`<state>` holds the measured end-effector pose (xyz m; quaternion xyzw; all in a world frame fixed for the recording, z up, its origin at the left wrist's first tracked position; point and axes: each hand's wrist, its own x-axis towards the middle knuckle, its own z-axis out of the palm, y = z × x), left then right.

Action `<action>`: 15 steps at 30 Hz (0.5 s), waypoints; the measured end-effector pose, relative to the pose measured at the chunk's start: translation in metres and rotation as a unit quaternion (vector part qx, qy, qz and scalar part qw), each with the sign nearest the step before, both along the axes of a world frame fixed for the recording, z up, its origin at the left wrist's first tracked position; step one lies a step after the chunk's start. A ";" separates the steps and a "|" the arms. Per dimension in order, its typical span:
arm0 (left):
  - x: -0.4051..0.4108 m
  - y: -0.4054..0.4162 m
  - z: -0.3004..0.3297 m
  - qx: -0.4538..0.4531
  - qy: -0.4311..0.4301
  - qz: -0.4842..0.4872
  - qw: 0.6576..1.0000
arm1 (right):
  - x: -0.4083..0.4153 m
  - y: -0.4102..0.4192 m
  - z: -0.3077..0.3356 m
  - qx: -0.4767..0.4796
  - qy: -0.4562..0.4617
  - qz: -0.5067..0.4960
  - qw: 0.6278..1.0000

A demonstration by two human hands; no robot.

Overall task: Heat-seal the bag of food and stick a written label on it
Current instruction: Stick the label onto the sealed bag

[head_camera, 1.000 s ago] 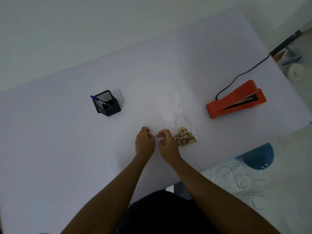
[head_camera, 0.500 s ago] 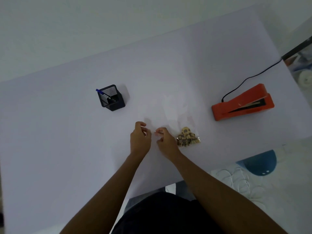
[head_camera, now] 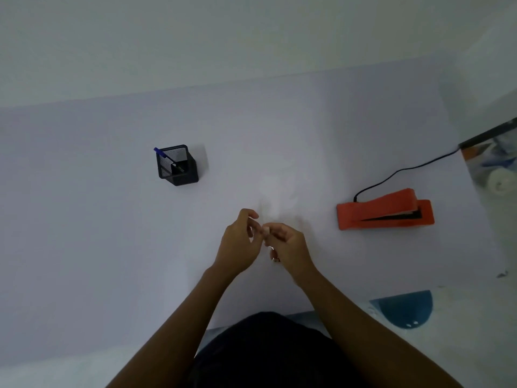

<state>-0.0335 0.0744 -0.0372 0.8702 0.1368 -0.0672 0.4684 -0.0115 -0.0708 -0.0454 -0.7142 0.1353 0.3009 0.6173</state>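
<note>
Since half a second ago both hands have come up off the white table [head_camera: 112, 247] and drawn together, and the clump of food that showed beside the right hand is now out of sight, I guess tucked under it.

Only the head view to go on. My left hand [head_camera: 237, 245] and right hand [head_camera: 288, 247] meet fingertip to fingertip, curled in a tight pinch. Something tiny and pale sits between them, and a small bit peeks out under the right hand, but it's too blurry for me to say whether that's the bag's mouth, a label or both. So what's being held: can't tell for sure. The bag isn't visible; my best guess is it hangs from or sits under the right hand.

Step-wise I'd say we're at flattening or pinching the bag's open edge before sealing. The next move calls for carrying it to the heat sealer [head_camera: 386, 212], well to the right of the hands, and laying the edge flat in its slot.

Sealer is an orange plastic wedge, lid lifted, dark strip inside, with a black cord [head_camera: 402, 170] trailing off. Well to the left of the hands is a black mesh pen cup [head_camera: 177, 166], square, with a blue pen [head_camera: 163, 155] leaning in it.
</note>
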 end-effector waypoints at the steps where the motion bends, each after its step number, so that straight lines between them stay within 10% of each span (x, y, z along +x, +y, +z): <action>1: 0.002 -0.002 -0.001 -0.006 -0.004 0.003 1.000 | 0.004 -0.005 0.000 -0.002 0.005 -0.003 1.000; 15: 0.021 0.009 -0.015 -0.042 0.112 -0.068 0.991 | 0.039 -0.032 -0.009 0.025 0.043 0.016 0.999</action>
